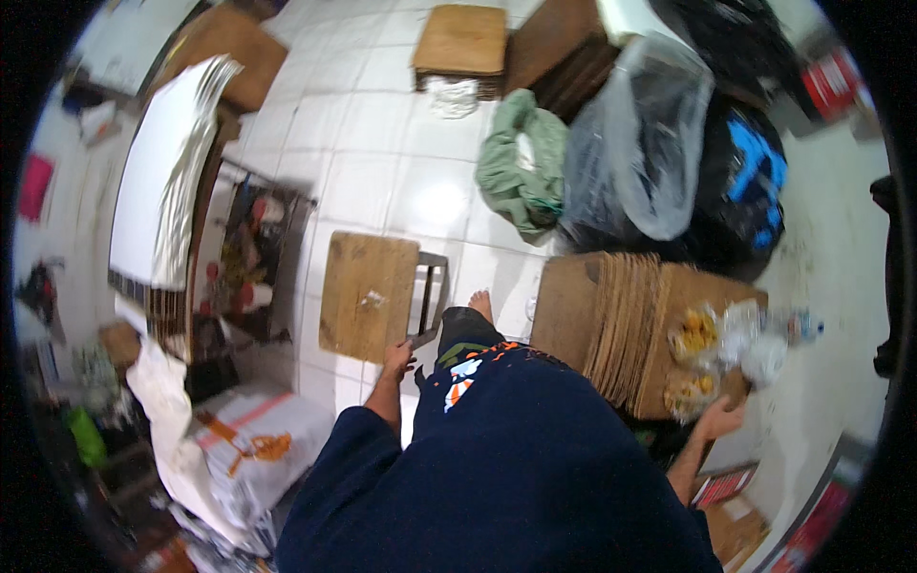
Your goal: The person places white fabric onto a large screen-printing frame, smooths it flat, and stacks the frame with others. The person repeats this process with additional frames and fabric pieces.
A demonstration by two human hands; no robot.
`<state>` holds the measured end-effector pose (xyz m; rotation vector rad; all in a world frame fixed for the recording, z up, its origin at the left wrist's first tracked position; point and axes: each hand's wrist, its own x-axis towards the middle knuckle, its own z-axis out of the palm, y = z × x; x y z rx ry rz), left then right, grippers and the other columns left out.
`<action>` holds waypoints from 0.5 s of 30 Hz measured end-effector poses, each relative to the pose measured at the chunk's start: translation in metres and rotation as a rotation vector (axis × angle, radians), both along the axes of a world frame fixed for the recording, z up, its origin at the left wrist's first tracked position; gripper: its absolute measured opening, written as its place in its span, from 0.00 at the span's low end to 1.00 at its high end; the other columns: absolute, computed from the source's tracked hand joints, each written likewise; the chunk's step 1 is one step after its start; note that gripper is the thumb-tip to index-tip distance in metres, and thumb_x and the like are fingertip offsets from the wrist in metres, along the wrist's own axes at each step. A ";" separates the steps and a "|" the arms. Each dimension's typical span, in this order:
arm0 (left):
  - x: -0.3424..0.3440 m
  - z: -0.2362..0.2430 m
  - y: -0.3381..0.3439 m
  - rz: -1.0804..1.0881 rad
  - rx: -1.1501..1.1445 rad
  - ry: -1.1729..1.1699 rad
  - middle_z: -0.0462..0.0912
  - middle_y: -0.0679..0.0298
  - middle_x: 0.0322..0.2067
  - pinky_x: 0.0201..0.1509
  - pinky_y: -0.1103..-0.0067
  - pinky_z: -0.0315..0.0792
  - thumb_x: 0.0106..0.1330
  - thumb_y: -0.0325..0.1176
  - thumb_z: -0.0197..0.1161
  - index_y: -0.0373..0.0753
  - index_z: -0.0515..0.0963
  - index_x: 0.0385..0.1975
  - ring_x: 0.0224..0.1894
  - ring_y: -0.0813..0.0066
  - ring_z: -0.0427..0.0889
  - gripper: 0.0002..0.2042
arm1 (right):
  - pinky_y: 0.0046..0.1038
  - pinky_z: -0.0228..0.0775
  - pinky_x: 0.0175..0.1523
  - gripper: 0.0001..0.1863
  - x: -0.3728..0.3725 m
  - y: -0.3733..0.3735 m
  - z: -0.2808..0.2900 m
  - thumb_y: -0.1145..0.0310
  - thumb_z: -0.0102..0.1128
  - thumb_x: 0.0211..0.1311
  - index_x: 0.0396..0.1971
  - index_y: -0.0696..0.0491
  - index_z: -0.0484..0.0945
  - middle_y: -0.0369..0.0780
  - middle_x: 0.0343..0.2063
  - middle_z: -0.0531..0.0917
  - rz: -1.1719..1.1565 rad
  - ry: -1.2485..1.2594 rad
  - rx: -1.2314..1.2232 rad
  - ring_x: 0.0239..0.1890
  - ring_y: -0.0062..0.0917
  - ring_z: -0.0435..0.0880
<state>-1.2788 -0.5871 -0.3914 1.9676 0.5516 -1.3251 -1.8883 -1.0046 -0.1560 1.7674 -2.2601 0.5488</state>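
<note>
My left hand [398, 361] has its fingers curled at the near right corner of a wooden stool [358, 301] with a scuffed square top. The stool's dark leg frame shows on its right side. On my right, my right hand [721, 420] is closed at the near corner of a brown board [661, 372] on a stack of thin brown sheets [621, 329]; the fingertips are partly hidden. Clear bags of yellow snacks [695, 332] lie on that board, beside a clear plastic bottle [804, 328] and a crumpled clear bag [755, 329].
Large plastic sacks [635, 143] and a green cloth bundle [521, 162] stand ahead on the right. A stack of square brown boards [460, 43] sits farther off. White sheets [167, 181] are piled on a rack at left, above a wrapped white bundle [277, 435]. White tiles [415, 181] cover the floor.
</note>
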 end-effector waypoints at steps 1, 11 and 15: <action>-0.005 -0.009 0.004 0.110 0.048 0.020 0.80 0.58 0.44 0.41 0.63 0.77 0.69 0.48 0.58 0.42 0.73 0.57 0.42 0.62 0.82 0.22 | 0.43 0.61 0.65 0.32 0.047 -0.011 -0.007 0.63 0.62 0.58 0.62 0.59 0.70 0.55 0.57 0.73 0.309 -0.113 0.029 0.59 0.49 0.71; -0.009 -0.081 -0.089 1.154 -0.336 0.150 0.68 0.45 0.61 0.59 0.60 0.75 0.71 0.59 0.51 0.36 0.53 0.69 0.58 0.50 0.76 0.38 | 0.28 0.74 0.53 0.26 0.345 -0.126 -0.002 0.60 0.65 0.64 0.57 0.61 0.74 0.39 0.42 0.83 0.671 -0.450 1.677 0.47 0.25 0.82; 0.021 -0.103 -0.127 1.582 -0.348 0.113 0.62 0.43 0.66 0.67 0.57 0.66 0.72 0.59 0.48 0.29 0.49 0.69 0.63 0.45 0.69 0.40 | 0.25 0.74 0.40 0.25 0.411 -0.221 -0.014 0.66 0.60 0.67 0.60 0.63 0.71 0.39 0.35 0.85 0.857 0.147 1.469 0.38 0.22 0.84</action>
